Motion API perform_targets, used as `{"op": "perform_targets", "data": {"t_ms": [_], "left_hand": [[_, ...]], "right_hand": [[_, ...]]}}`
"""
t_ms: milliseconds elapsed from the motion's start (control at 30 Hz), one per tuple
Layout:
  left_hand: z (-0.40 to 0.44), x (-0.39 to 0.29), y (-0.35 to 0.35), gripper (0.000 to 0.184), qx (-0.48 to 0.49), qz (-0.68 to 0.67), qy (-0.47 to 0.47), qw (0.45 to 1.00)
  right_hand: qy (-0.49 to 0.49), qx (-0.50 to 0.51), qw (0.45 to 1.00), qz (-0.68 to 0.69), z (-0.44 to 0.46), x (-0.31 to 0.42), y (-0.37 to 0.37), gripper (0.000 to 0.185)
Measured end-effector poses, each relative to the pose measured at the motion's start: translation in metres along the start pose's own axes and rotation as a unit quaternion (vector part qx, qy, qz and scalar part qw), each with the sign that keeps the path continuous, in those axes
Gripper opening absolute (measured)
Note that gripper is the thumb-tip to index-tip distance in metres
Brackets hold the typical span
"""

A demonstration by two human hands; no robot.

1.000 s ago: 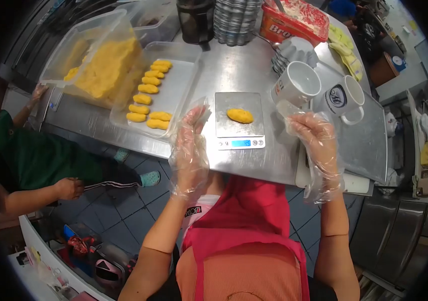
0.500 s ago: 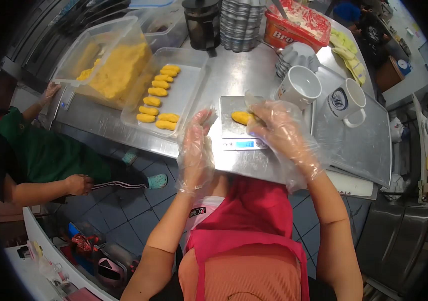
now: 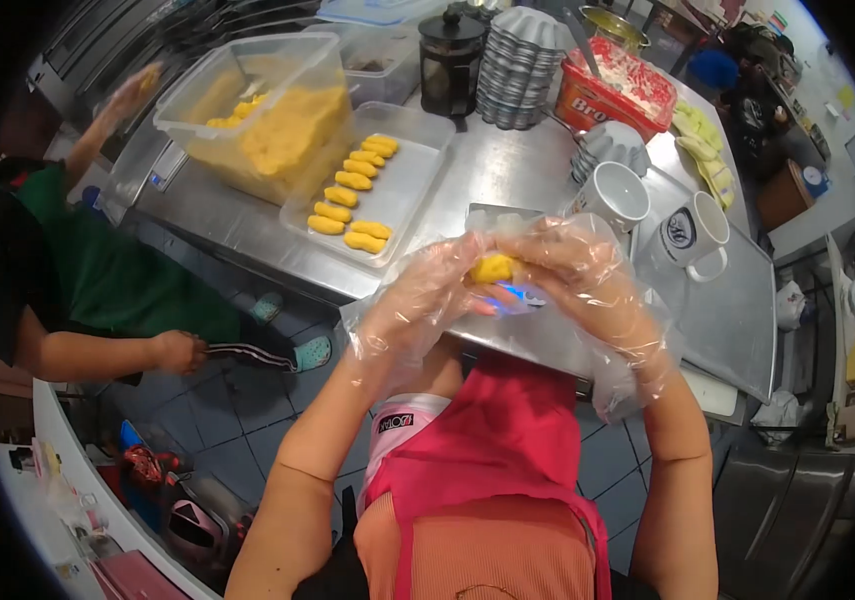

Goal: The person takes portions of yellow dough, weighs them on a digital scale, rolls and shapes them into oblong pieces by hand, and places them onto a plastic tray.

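Observation:
A small yellow piece of dough (image 3: 492,268) is held between both of my plastic-gloved hands. The fingers of my left hand (image 3: 425,285) close on it from the left, while my right hand (image 3: 582,275) grips it from the right. Below them lies a digital scale (image 3: 519,297), mostly covered by my hands, with its blue display glowing through. To the left, a clear shallow tray (image 3: 407,185) carries several shaped yellow dough pieces (image 3: 353,181) laid in a column.
A big clear tub (image 3: 177,118) of yellow dough stands at left. Behind are a French press (image 3: 447,65), stacked fluted tins (image 3: 519,70) and a red tub (image 3: 615,100). Two white mugs (image 3: 695,230) sit right. A co-worker in a green apron (image 3: 117,270) stands left, one gloved hand raised.
The dough has come up off the scale into both my hands. My left hand has moved right to meet it. At left, the co-worker's gloved hand has risen.

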State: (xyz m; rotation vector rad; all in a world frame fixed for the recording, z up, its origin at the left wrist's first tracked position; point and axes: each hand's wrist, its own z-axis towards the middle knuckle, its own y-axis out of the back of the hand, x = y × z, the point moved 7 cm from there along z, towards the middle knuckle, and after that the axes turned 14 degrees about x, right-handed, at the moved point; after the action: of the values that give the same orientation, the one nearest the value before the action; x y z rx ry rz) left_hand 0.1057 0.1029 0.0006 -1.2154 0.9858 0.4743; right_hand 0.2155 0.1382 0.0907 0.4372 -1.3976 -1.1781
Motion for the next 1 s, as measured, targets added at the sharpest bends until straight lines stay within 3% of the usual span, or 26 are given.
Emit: {"op": "perform_targets", "data": {"t_ms": [67, 167, 400, 467, 500, 567, 600, 633, 667, 700, 767, 833, 867, 967, 1000], "left_hand": [[-0.005, 0.008, 0.008, 0.045, 0.003, -0.008, 0.014, 1.0], [-0.014, 0.006, 0.007, 0.038, 0.001, -0.031, 0.016, 0.999], [-0.045, -0.006, 0.015, 0.037, -0.051, -0.083, -0.009, 0.995], [-0.059, -0.015, 0.018, 0.038, -0.091, -0.014, -0.058, 0.994], [-0.065, -0.021, 0.021, 0.038, -0.113, 0.023, -0.083, 0.99], [-0.067, -0.015, 0.028, 0.036, -0.083, -0.1, -0.078, 0.988], [-0.067, -0.011, 0.034, 0.035, -0.064, -0.158, -0.074, 0.983], [-0.066, -0.007, 0.037, 0.033, -0.034, -0.187, -0.079, 0.978], [-0.071, -0.003, 0.039, 0.032, -0.067, -0.163, -0.081, 0.981], [-0.073, -0.003, 0.034, 0.031, -0.098, -0.139, -0.082, 0.982], [-0.079, -0.005, 0.03, 0.028, -0.129, -0.072, -0.095, 0.984], [-0.086, -0.017, 0.019, 0.026, -0.15, 0.02, -0.107, 0.983], [-0.09, -0.023, 0.014, 0.025, -0.169, 0.067, -0.104, 0.978], [-0.088, -0.013, 0.031, 0.026, -0.106, -0.231, -0.119, 0.96], [-0.089, -0.012, 0.037, 0.028, -0.133, -0.251, -0.145, 0.948]], "right_hand": [[0.03, 0.015, 0.999, -0.015, 0.002, 0.005, -0.003, 0.026], [0.033, 0.05, 0.995, 0.079, 0.01, 0.006, -0.006, 0.023], [-0.096, 0.148, 0.946, 0.271, 0.043, 0.001, -0.028, 0.019], [-0.094, 0.175, 0.942, 0.271, 0.061, 0.005, -0.026, 0.018], [-0.091, 0.127, 0.946, 0.285, 0.071, 0.007, -0.014, 0.018], [-0.091, -0.011, 0.934, 0.346, 0.091, 0.011, 0.019, 0.023], [-0.039, -0.057, 0.93, 0.362, 0.106, 0.02, 0.039, 0.024], [0.032, -0.125, 0.943, 0.308, 0.12, 0.043, 0.061, 0.021], [0.101, -0.21, 0.944, 0.232, 0.135, 0.053, 0.076, 0.02], [0.106, -0.301, 0.937, 0.143, 0.149, 0.062, 0.085, 0.021], [0.207, -0.339, 0.916, 0.061, 0.158, 0.105, 0.09, 0.021], [0.028, -0.132, 0.988, -0.071, 0.277, 0.031, 0.019, 0.024], [0.267, -0.212, 0.932, -0.121, 0.278, 0.032, -0.001, 0.027], [0.3, -0.076, 0.939, 0.151, 0.273, 0.017, 0.009, 0.034], [0.294, -0.024, 0.92, 0.257, 0.274, 0.011, 0.009, 0.04]]}}
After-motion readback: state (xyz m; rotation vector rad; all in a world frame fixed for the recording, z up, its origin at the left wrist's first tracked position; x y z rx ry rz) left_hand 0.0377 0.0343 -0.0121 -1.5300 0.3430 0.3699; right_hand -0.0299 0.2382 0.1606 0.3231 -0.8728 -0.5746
